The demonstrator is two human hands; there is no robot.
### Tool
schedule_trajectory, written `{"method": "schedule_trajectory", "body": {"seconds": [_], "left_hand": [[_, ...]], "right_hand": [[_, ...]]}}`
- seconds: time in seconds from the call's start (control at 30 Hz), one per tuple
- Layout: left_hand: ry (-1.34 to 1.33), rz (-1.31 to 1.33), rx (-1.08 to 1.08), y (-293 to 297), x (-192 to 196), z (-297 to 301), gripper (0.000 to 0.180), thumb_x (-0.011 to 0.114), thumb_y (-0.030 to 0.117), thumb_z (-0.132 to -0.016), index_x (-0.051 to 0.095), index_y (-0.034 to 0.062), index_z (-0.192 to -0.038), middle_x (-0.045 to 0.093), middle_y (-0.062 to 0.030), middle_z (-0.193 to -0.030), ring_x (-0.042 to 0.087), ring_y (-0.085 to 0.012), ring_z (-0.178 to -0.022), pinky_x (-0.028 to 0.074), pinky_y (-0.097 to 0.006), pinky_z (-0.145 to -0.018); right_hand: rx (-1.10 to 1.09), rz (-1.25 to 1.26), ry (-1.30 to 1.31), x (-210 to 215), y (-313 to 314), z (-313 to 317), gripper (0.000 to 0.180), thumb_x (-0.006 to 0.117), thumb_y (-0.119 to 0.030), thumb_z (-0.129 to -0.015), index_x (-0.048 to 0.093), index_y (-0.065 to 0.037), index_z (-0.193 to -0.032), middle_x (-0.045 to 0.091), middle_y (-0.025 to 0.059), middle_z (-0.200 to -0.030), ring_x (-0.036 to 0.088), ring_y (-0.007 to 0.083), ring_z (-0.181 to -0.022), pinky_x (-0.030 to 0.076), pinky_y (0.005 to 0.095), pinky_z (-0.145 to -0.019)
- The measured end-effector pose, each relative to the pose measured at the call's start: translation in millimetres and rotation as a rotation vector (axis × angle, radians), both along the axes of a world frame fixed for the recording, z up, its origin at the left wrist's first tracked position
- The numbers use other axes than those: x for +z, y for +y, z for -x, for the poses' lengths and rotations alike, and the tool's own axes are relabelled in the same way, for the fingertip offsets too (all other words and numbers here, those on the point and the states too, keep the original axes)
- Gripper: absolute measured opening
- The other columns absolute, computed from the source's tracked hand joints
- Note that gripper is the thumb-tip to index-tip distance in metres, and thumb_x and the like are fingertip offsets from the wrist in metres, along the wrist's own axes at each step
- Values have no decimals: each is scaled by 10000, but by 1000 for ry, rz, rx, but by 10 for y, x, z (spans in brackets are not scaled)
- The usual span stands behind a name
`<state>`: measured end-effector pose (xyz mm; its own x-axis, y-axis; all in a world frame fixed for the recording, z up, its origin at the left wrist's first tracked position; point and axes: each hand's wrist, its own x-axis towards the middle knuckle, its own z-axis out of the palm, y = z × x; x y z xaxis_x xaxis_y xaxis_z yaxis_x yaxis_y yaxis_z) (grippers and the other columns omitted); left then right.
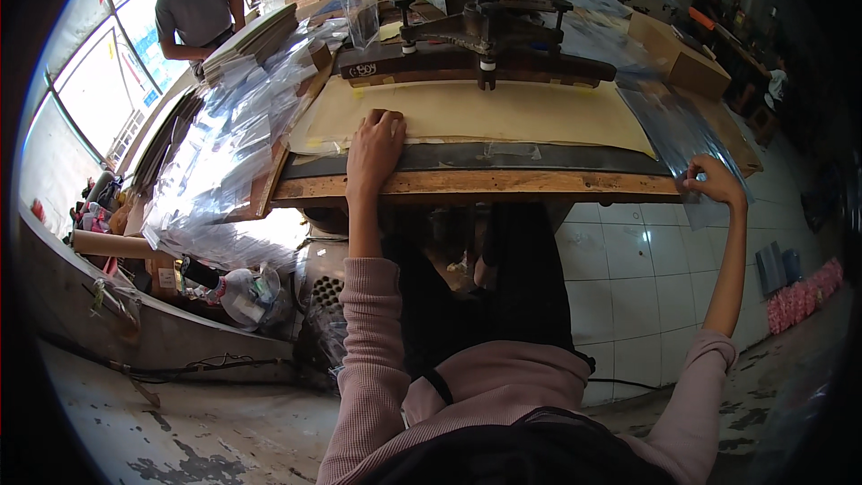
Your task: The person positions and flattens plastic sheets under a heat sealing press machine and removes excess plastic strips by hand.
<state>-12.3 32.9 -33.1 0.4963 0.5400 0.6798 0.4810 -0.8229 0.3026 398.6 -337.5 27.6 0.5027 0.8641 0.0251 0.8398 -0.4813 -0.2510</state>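
My left hand (375, 148) rests near the left end of a long cream sheet (503, 117), its fingers curled down; what lies under them is hidden. The sheet is on a dark board (431, 158) with a wooden front edge (476, 185), beneath a press head with a dark curved beam (539, 70). Off the board's right end, my right hand (716, 181) has thumb and fingers pinched together at the near edge of clear plastic sheets (675, 126). These sheets hang partly over the table's side.
Shiny clear plastic sheets (215, 139) heap up at the left, beside stacked boards (251, 40). A cardboard box (678, 56) stands at the back right. Another person (199, 4) stands at the far left. A pink bundle (805, 296) lies on the tiled floor (628, 278).
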Motion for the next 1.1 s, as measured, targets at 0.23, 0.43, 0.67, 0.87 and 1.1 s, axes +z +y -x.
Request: {"method": "schedule_trajectory", "body": {"seconds": [0.23,0.43,0.67,0.87,1.1], "left_hand": [[29,47,24,-14,16,103,210,523,191,-858,588,36,-983,562,-159,-1020,530,-344,-964,423,-414,-832],[-8,-6,-26,-27,-13,-94,199,529,198,-850,579,35,-953,563,-157,-980,541,-336,-916,430,-422,-808],[15,-2,-9,-62,13,-28,210,520,202,-857,581,32,-964,564,-158,-981,537,-335,-925,429,-421,-816],[-311,264,-279,-570,152,29,196,522,113,-870,571,27,-1039,608,-140,-990,614,-257,-873,481,-336,-731],[-594,1558,-930,-1814,-292,-121,566,411,268,-944,134,97,-1407,443,-227,-1261,501,-314,-1116,483,-419,-858]], "right_hand": [[-169,-158,25,61,172,-153,73,516,-41,-758,481,21,-774,557,138,-742,619,218,-702,491,361,-638],[-526,-202,-726,414,-440,-2084,268,423,-197,-857,482,-30,-1057,613,237,-877,576,425,-869,449,478,-716],[-402,-533,-1005,1920,-163,-1110,263,377,-237,-927,458,-46,-1089,585,202,-1018,553,372,-980,445,414,-761],[282,-547,-407,1235,663,1281,225,448,-190,-902,538,-34,-1036,611,168,-889,615,281,-805,451,365,-719],[590,-524,152,-317,1166,2448,200,502,-86,-855,480,-20,-1043,618,175,-826,630,327,-717,485,402,-571]]}}
